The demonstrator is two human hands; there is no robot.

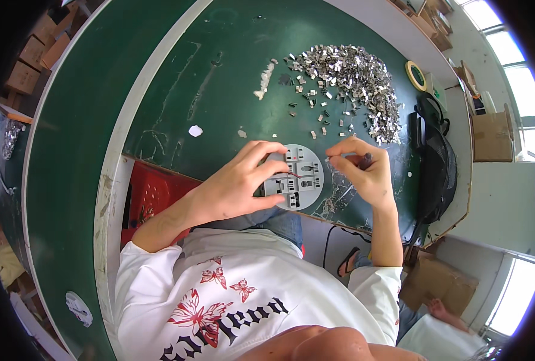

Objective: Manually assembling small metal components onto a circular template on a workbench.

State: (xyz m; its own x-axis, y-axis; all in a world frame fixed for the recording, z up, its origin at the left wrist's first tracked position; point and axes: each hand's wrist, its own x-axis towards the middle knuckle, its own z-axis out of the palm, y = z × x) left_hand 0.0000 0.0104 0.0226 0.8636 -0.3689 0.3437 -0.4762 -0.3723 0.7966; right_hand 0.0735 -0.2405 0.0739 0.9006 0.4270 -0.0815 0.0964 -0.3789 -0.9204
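Observation:
A round light-grey plastic base (315, 186) with moulded slots and dark metal contacts lies at the table's front edge. A thin reddish wire or strip crosses its middle. My left hand (236, 183) holds the base from its left side, fingers and thumb curved over the rim. Just right of the base, my right hand (368, 179) is closed, with a dark-handled tool (365, 160) across its fingers. Its thumb and forefinger pinch together at a tiny piece too small to make out.
Small metal clips (363, 78) lie heaped at the back right, several scattered nearer. A tape roll (416, 76) and a black bag (437, 162) stand along the right edge. A red plastic stool (153, 195) is at the left below the table. Another person's hand (439, 310) shows at lower right.

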